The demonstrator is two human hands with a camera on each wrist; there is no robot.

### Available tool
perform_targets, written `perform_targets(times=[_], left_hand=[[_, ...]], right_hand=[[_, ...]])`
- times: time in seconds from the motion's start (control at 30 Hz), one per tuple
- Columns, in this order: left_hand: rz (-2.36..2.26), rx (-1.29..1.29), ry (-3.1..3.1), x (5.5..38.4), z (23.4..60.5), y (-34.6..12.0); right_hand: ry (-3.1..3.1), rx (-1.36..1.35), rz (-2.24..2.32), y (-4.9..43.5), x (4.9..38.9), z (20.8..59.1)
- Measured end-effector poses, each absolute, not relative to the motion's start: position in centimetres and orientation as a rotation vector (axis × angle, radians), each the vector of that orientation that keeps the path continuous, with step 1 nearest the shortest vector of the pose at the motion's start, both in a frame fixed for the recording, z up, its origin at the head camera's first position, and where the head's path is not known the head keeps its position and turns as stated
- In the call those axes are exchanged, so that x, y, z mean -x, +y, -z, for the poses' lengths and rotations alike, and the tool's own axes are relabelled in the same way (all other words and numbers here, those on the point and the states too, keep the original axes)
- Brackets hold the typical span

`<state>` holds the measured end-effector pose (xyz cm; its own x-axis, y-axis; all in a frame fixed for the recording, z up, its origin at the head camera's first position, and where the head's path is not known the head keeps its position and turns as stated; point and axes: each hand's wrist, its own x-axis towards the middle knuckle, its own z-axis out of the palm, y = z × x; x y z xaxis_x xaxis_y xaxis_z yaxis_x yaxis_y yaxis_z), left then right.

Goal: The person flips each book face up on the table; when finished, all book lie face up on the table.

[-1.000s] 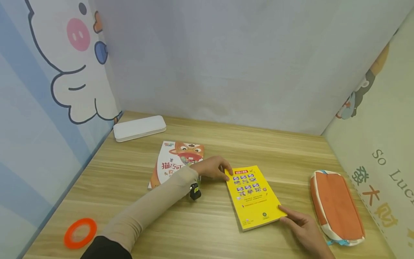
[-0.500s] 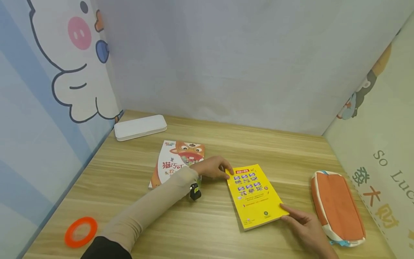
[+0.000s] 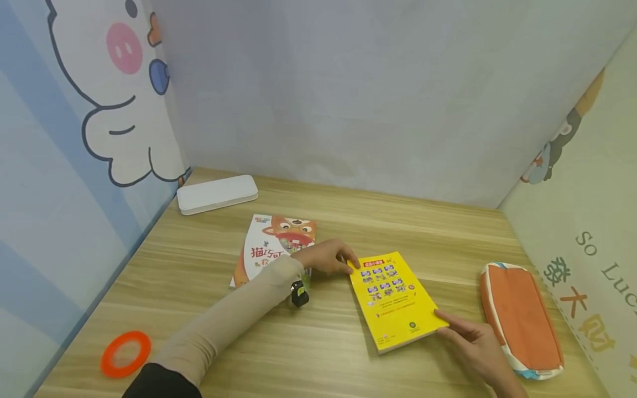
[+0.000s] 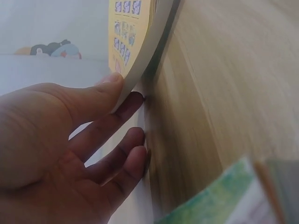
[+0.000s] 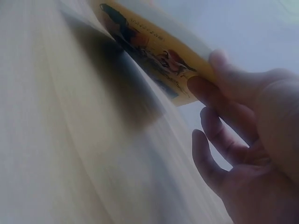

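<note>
A yellow book with small pictures and print on its upward face is held between both hands, near the middle right of the table. My left hand pinches its far left corner; in the left wrist view the thumb lies on the cover and the index finger sits beneath. At the near right corner my right hand pinches the book between thumb and index finger. The right wrist view shows the book's underside raised off the table, with a shadow under it. Partly under the left forearm lies a white and orange picture book.
On the wooden table, a white case lies at the back left. An orange ring is at the front left. An orange pencil pouch lies right of the right hand. Printed curtains surround the back and sides.
The yellow book's near right corner has shifted slightly right along with my right hand. My left hand keeps its pinch on the far corner. The whole head view has drifted a little.
</note>
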<state>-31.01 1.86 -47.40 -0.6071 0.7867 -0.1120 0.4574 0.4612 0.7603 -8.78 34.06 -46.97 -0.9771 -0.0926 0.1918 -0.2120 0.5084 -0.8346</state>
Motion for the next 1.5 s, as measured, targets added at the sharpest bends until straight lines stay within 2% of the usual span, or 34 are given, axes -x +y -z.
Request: perform_targets(times=[1.07, 1.5], left_hand=[[-1.084, -1.087, 2.114, 30.7, 47.6, 0.6], [-1.123, -1.082, 2.046, 30.7, 47.5, 0.3]], right_hand=[[-2.608, -0.242, -1.470, 34.8, 9.4, 45.2], [-2.615, -0.056, -1.345, 34.6, 9.4, 44.3]])
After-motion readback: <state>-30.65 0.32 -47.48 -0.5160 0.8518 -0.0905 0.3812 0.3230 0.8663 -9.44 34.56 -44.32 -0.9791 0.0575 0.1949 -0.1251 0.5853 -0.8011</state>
